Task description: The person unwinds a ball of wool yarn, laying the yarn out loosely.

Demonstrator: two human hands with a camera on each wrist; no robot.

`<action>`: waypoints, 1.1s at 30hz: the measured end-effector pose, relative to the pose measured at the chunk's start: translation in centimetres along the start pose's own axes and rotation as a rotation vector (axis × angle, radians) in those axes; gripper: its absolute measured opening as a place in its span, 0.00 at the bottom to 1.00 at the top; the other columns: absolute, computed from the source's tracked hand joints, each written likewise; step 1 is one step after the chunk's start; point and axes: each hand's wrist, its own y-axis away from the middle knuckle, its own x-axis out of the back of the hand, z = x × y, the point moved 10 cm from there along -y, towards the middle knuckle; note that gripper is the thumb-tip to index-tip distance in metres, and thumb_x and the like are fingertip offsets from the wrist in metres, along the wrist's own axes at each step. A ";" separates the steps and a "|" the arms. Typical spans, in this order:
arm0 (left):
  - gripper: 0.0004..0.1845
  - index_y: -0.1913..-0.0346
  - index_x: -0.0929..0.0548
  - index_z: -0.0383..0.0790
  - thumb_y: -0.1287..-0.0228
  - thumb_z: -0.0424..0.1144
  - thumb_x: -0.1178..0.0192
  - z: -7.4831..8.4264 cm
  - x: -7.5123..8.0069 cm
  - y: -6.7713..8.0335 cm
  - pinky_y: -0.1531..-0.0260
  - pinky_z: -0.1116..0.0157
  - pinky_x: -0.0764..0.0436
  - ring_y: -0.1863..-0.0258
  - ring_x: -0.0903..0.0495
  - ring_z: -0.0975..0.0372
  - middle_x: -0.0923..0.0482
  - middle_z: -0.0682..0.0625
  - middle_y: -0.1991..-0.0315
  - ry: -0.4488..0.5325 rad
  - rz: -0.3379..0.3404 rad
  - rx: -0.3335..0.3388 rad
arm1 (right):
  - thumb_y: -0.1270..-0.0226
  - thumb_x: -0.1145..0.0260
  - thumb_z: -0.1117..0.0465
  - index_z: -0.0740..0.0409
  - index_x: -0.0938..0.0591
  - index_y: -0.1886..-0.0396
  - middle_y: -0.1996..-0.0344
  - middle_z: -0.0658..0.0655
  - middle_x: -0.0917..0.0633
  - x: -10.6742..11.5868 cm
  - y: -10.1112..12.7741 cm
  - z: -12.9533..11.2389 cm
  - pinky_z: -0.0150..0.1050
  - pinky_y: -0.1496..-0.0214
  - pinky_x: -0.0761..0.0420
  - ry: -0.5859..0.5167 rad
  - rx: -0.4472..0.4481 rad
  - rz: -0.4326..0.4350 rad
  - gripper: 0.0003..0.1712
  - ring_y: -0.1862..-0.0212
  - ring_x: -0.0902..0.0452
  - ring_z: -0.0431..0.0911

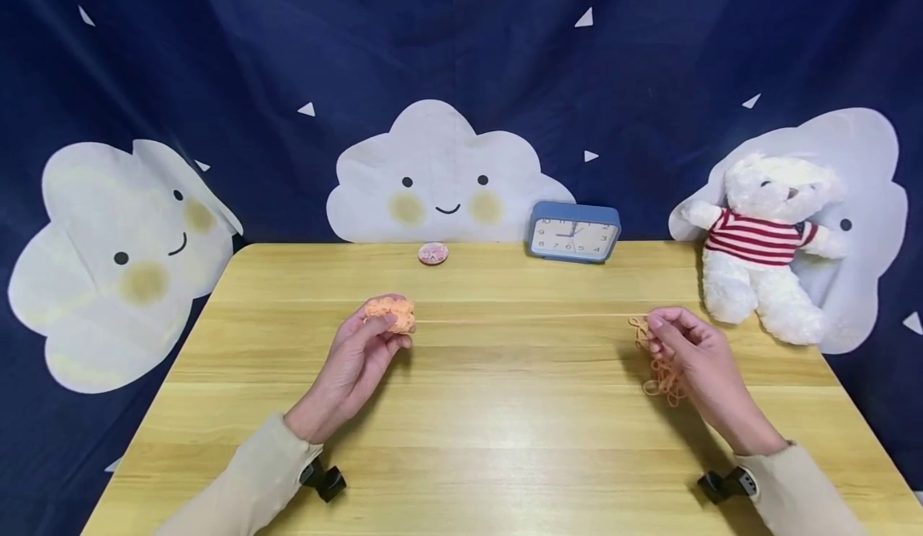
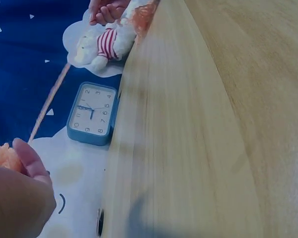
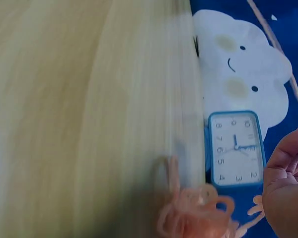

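Note:
An orange bundle of yarn (image 1: 390,314) is gripped between the thumb and fingers of my left hand (image 1: 360,352), above the left half of the table. From it a single strand (image 1: 534,316) runs straight and taut across to my right hand (image 1: 695,356), which pinches it between thumb and fingertips. Below the right fingers dangles a loose tangle of the same yarn (image 1: 665,382). In the right wrist view the tangle (image 3: 198,213) hangs in loops beside the hand. Part of the bundle is hidden behind the left thumb.
A blue alarm clock (image 1: 574,232) stands at the table's back edge, with a small round pink object (image 1: 433,253) to its left. A white teddy bear (image 1: 764,247) in a striped shirt sits at the back right. Behind the wooden table (image 1: 461,456) hangs a dark blue curtain (image 1: 288,31).

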 end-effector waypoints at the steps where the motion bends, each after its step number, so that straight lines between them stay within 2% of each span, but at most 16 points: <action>1: 0.14 0.38 0.22 0.33 0.20 0.24 0.49 0.1 0.2 0.0 0.57 0.65 0.17 0.56 0.22 0.58 0.22 0.44 0.44 -0.017 0.013 -0.005 | 0.16 0.38 0.71 0.63 0.13 0.51 0.63 0.52 0.13 0.3 0.1 0.0 0.29 0.65 0.16 -0.020 0.000 0.000 0.08 0.65 0.18 0.40; 4: 0.12 0.39 0.22 0.34 0.19 0.26 0.47 0.2 0.6 -0.2 0.60 0.67 0.18 0.58 0.22 0.59 0.20 0.47 0.48 -0.048 0.051 -0.015 | 0.16 0.39 0.72 0.64 0.13 0.50 0.63 0.52 0.13 1.2 0.3 -0.2 0.29 0.64 0.16 -0.055 0.008 0.004 0.09 0.65 0.18 0.40; 7: 0.09 0.42 0.22 0.35 0.18 0.26 0.47 0.5 0.7 -0.3 0.62 0.68 0.19 0.60 0.22 0.59 0.20 0.47 0.51 -0.024 0.062 -0.033 | 0.16 0.41 0.74 0.64 0.13 0.50 0.63 0.53 0.13 2.2 0.5 -0.6 0.28 0.63 0.15 -0.095 0.033 0.008 0.10 0.65 0.17 0.40; 12: 0.10 0.39 0.22 0.33 0.16 0.25 0.46 0.7 0.8 -0.4 0.61 0.70 0.17 0.58 0.20 0.59 0.22 0.43 0.48 0.029 0.072 -0.032 | 0.16 0.43 0.76 0.65 0.13 0.52 0.63 0.57 0.11 4.4 0.8 -1.1 0.29 0.64 0.14 -0.173 0.079 0.050 0.13 0.66 0.16 0.41; 19: 0.12 0.37 0.21 0.30 0.16 0.27 0.45 0.6 0.9 -0.2 0.61 0.69 0.16 0.59 0.20 0.60 0.19 0.42 0.46 0.015 0.093 -0.025 | 0.15 0.45 0.76 0.66 0.12 0.53 0.67 0.57 0.12 7.6 1.1 -1.2 0.30 0.65 0.14 -0.246 0.092 0.107 0.14 0.66 0.15 0.42; 27: 0.15 0.33 0.22 0.34 0.12 0.36 0.45 0.9 0.4 0.0 0.57 0.64 0.16 0.54 0.15 0.56 0.19 0.46 0.39 0.001 0.017 -0.060 | 0.15 0.43 0.74 0.66 0.12 0.54 0.68 0.56 0.13 10.3 1.3 -1.2 0.31 0.65 0.14 -0.215 0.093 0.170 0.13 0.67 0.15 0.43; 30: 0.15 0.32 0.21 0.37 0.12 0.39 0.45 1.0 0.3 0.1 0.56 0.63 0.17 0.52 0.16 0.55 0.19 0.47 0.41 -0.001 0.018 -0.064 | 0.15 0.42 0.73 0.64 0.11 0.56 0.68 0.55 0.13 11.1 1.4 -0.8 0.30 0.65 0.14 -0.166 0.046 0.182 0.13 0.68 0.15 0.42; 33: 0.15 0.32 0.22 0.37 0.12 0.40 0.46 1.1 0.4 0.3 0.57 0.64 0.18 0.55 0.19 0.56 0.19 0.49 0.46 -0.017 0.028 -0.067 | 0.15 0.41 0.71 0.59 0.10 0.58 0.69 0.53 0.13 11.9 1.4 -0.3 0.29 0.65 0.15 -0.068 -0.023 0.187 0.14 0.68 0.16 0.41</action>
